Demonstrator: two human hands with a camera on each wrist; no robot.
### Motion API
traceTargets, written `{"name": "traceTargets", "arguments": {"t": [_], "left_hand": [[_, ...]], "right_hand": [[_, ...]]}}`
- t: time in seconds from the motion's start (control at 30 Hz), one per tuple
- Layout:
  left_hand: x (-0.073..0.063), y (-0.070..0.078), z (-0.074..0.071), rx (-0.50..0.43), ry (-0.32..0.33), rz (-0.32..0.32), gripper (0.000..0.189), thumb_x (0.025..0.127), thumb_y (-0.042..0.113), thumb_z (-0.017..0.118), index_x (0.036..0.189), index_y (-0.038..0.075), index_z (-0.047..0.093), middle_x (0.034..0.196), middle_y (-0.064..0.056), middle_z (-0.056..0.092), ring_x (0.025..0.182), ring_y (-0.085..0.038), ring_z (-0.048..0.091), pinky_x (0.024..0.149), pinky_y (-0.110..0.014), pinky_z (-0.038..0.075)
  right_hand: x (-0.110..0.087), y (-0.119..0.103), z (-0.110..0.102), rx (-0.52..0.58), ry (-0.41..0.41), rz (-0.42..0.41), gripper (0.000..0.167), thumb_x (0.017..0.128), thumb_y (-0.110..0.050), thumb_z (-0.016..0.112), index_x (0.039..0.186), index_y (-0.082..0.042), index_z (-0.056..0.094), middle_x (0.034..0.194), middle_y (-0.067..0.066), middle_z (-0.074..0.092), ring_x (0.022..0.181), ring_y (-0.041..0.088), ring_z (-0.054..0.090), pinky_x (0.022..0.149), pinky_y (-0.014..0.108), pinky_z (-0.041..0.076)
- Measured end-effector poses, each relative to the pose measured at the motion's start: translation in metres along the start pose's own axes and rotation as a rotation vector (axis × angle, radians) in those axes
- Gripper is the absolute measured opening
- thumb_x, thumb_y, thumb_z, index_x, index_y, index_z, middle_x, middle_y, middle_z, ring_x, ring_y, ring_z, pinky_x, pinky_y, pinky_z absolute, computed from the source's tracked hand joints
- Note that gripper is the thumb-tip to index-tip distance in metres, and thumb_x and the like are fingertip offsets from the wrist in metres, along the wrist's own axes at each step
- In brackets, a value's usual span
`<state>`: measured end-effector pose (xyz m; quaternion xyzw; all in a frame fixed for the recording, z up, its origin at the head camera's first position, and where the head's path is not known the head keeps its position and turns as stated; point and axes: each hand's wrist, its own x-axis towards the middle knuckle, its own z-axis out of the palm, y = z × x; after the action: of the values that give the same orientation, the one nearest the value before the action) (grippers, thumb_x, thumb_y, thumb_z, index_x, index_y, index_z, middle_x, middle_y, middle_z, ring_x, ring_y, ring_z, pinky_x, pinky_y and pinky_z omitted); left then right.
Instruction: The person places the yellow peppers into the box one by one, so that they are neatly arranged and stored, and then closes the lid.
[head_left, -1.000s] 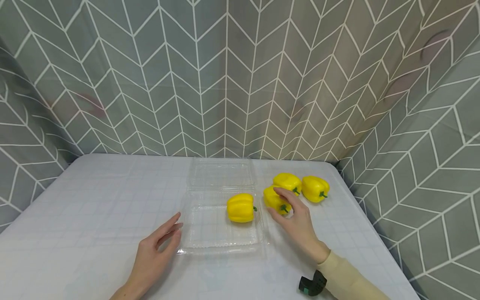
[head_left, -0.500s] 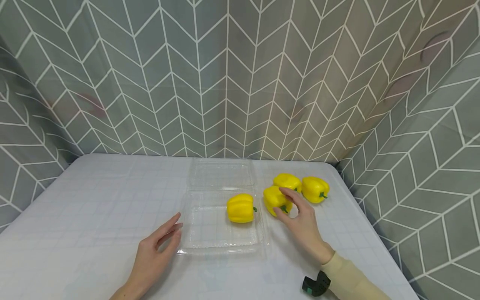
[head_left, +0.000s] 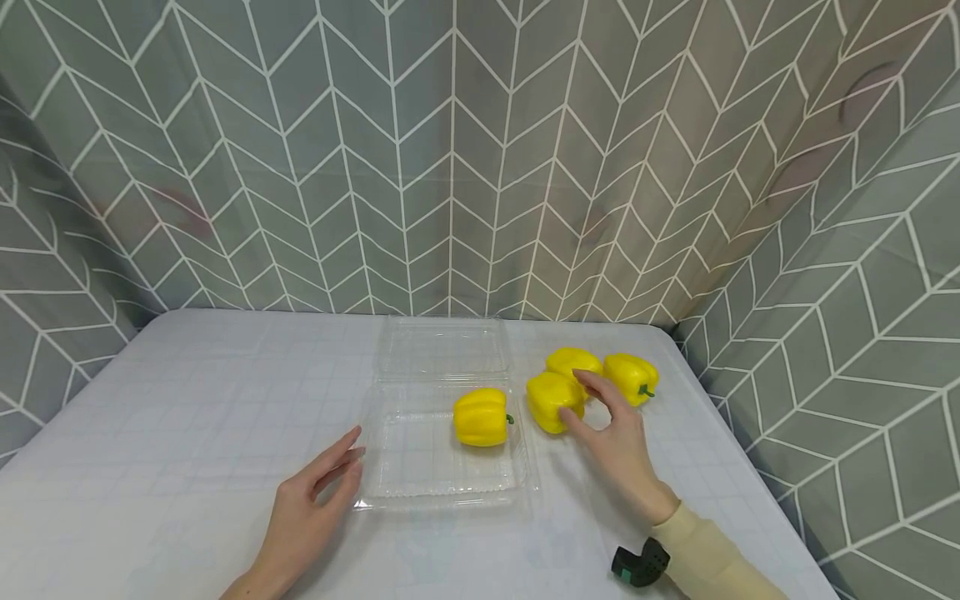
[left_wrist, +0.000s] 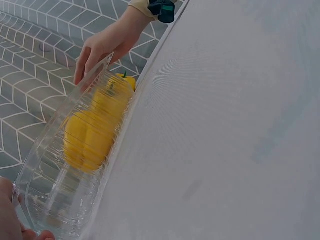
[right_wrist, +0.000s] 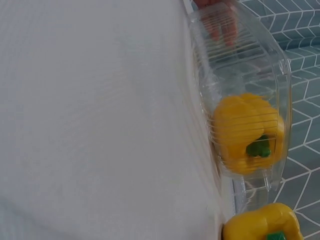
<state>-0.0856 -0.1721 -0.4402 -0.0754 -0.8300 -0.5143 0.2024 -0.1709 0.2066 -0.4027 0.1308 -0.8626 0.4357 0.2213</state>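
Note:
My left hand [head_left: 311, 500] rests at the left edge of a clear plastic clamshell box [head_left: 397, 475], its fairly straight fingers touching or nearly touching the rim. One yellow bell pepper [head_left: 481, 417] lies in the box's right half, stem pointing right. To the right of the box, my right hand [head_left: 611, 429] has thumb and fingers curled round the stem end of another yellow bell pepper [head_left: 551, 402] on the table. That pepper's stem is hidden in the head view; the right wrist view shows its green stem [right_wrist: 276, 235]. The right fingers are outside that wrist view.
Behind the right hand lie two more yellow bell peppers, one at the back [head_left: 572, 360] and one farther right [head_left: 628, 375]. The box's open lid [head_left: 442, 348] lies flat toward the far edge. A white cloth [head_left: 225, 400] covers the table; a patterned grey curtain [head_left: 420, 167] hangs behind.
My right hand has shifted slightly right, from over the pepper to its stem end. The pepper's stem, visible earlier, is now hidden. The left hand and box have stayed put.

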Motion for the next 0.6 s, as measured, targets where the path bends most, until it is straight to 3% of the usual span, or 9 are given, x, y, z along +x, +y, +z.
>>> {"name": "traceTargets", "arguments": {"t": [0.17,0.4,0.6], "left_hand": [[0.000,0.000,0.000,-0.003,0.000,-0.009,0.045,0.096,0.006,0.066,0.140,0.013,0.059,0.126,-0.011,0.069,0.106,-0.006,0.068,0.096,-0.008,0.048],[-0.001,0.000,0.000,0.000,0.003,-0.016,0.045,0.096,0.007,0.066,0.140,0.014,0.059,0.125,-0.010,0.069,0.106,-0.004,0.068,0.096,-0.007,0.048],[-0.001,0.000,0.000,-0.005,0.004,-0.008,0.045,0.096,0.007,0.066,0.139,0.015,0.059,0.126,-0.010,0.069,0.106,-0.003,0.067,0.096,-0.008,0.049]], "right_hand": [[0.002,0.005,-0.001,-0.005,0.015,0.012,0.054,0.084,-0.013,0.081,0.135,-0.014,0.060,0.130,0.006,0.064,0.119,0.024,0.061,0.105,0.025,0.045],[0.003,0.010,-0.001,0.004,0.053,0.046,0.055,0.084,-0.014,0.081,0.135,-0.013,0.060,0.131,0.009,0.064,0.121,0.028,0.059,0.109,0.042,0.043],[0.005,0.017,-0.004,-0.005,0.097,0.057,0.055,0.083,-0.012,0.082,0.134,-0.011,0.060,0.133,0.006,0.062,0.121,0.027,0.059,0.107,0.021,0.043]]}}
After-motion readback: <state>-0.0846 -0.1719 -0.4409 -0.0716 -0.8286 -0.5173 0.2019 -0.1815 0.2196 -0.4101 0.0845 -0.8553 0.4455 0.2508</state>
